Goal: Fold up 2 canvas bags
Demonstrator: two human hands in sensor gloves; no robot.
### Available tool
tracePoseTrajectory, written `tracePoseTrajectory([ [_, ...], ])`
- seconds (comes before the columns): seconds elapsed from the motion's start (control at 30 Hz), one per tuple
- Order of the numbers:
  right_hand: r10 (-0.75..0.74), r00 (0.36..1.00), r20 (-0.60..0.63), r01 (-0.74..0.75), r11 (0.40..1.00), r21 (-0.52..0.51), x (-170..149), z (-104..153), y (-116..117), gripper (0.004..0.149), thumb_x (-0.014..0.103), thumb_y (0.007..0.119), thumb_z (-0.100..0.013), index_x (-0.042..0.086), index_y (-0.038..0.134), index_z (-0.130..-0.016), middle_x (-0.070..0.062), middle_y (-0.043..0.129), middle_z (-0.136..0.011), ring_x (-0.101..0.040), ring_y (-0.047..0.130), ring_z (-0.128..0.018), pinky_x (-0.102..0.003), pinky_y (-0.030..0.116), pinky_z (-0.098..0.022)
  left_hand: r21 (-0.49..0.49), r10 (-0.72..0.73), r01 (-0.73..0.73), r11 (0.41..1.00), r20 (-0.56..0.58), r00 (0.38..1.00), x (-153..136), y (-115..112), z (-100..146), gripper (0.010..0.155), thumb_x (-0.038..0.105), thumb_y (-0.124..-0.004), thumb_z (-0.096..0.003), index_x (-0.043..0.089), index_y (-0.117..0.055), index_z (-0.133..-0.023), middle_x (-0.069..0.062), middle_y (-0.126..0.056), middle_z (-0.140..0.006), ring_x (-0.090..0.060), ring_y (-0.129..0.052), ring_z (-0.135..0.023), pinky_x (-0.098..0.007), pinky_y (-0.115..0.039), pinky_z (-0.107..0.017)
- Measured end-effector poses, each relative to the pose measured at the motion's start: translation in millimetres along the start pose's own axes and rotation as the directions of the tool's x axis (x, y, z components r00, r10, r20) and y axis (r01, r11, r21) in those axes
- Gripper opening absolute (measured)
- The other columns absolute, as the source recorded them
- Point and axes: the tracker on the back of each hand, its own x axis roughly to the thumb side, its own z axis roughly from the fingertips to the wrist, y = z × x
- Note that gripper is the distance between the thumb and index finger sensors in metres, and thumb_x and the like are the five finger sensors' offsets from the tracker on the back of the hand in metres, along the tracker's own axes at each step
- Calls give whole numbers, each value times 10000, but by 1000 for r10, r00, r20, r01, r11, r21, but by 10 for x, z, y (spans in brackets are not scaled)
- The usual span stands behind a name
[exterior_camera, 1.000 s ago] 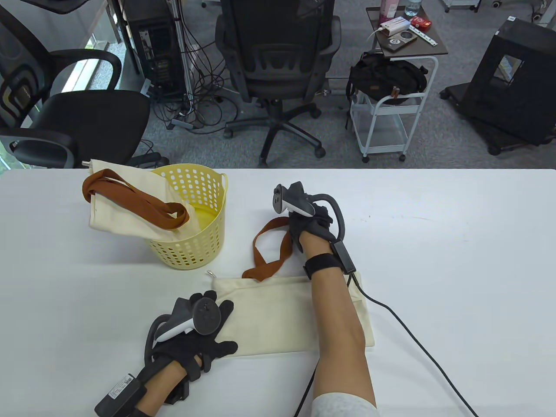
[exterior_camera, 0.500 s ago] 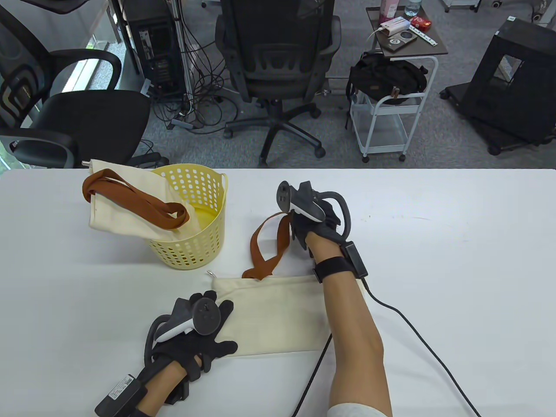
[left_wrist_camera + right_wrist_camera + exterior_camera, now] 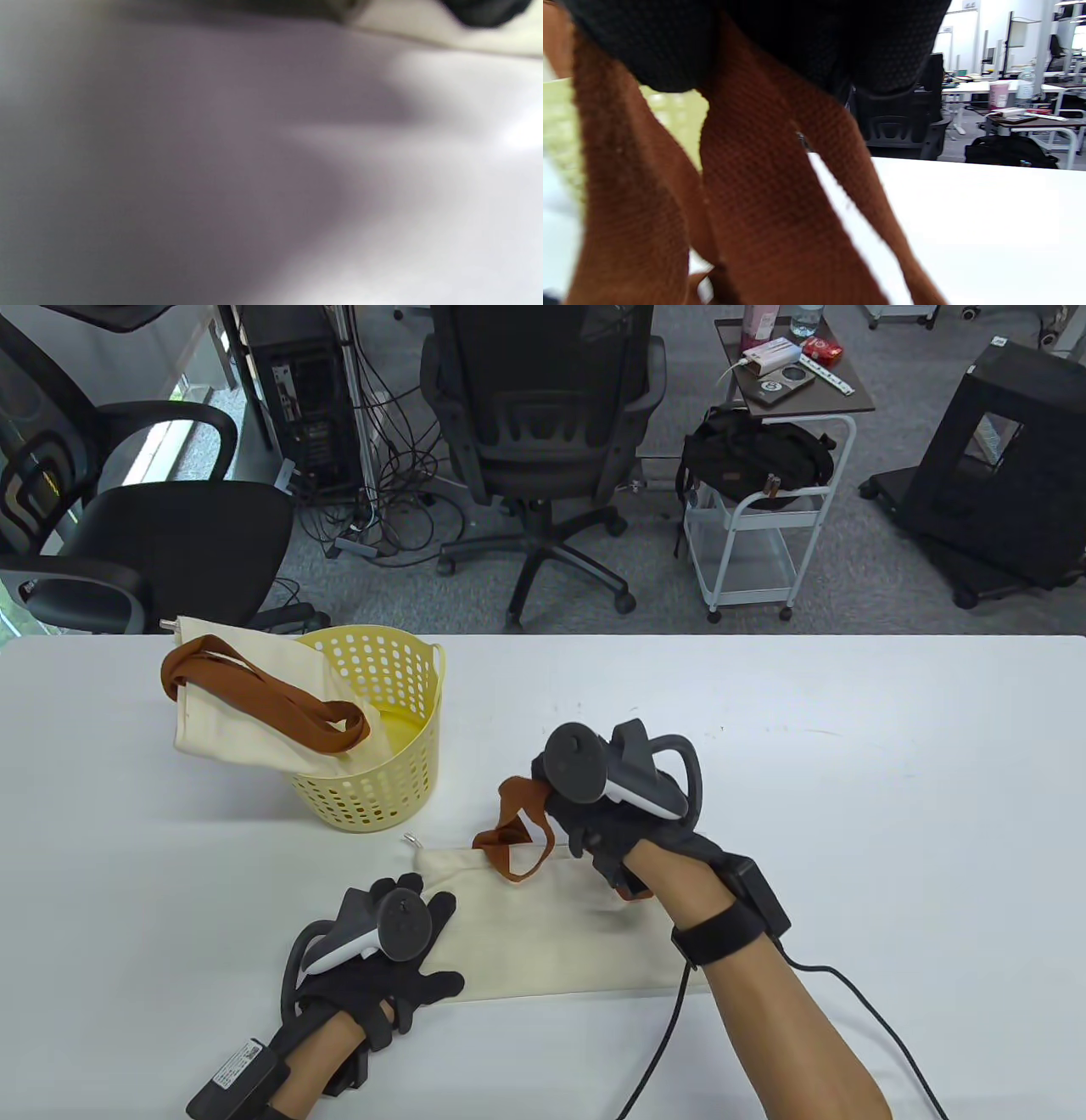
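Observation:
A cream canvas bag (image 3: 543,933) lies flat on the white table (image 3: 848,780), folded into a long strip. My left hand (image 3: 399,950) rests flat on the bag's left end. My right hand (image 3: 585,823) grips the bag's brown straps (image 3: 517,836) and holds them just above the bag's top edge. In the right wrist view the brown straps (image 3: 746,203) hang from my gloved fingers (image 3: 755,38). A second cream bag (image 3: 246,712) with brown straps (image 3: 280,704) hangs over the rim of a yellow basket (image 3: 382,763). The left wrist view is a blur of table.
The yellow perforated basket stands at the left of the table. A black cable (image 3: 874,1010) trails from my right wrist across the table. Office chairs (image 3: 543,432) and a white cart (image 3: 764,534) stand beyond the table's far edge.
My right hand has pulled the brown straps back from the far side toward the bag, so they now bunch over its top edge. The left hand has stayed still.

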Motion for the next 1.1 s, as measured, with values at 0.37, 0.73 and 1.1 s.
tracePoseTrajectory([
  [0.37,28,984,173,-50,991,121,260,947,570,424,379,884,-417,274,840,-826,-10,940,-806,-230,991,-694,-481,808,-571,-3,-9,9,1000,-6,1000,8,6,11,918,682,-693,-365,438,-117,-1036,-7,87,-1097,-382,43,-1070,-632,-66,-755],
  [0.73,321,878,355,-356,934,37,296,1351,1329,472,394,884,-413,307,806,-870,2,859,-924,-250,904,-838,-498,745,-656,-8,-5,5,1000,0,1000,2,-3,-2,918,679,-692,-370,434,-110,-1037,-9,94,-1094,-385,51,-1066,-635,-58,-751],
  [1.1,401,809,430,-421,905,-53,345,1519,1373,442,406,886,-407,312,858,-838,16,859,-942,-253,887,-873,-506,729,-676,-6,1,-1,1000,-3,1000,-3,-8,1,910,681,-684,-371,439,-110,-1034,-8,104,-1092,-376,54,-1065,-628,-52,-751],
])
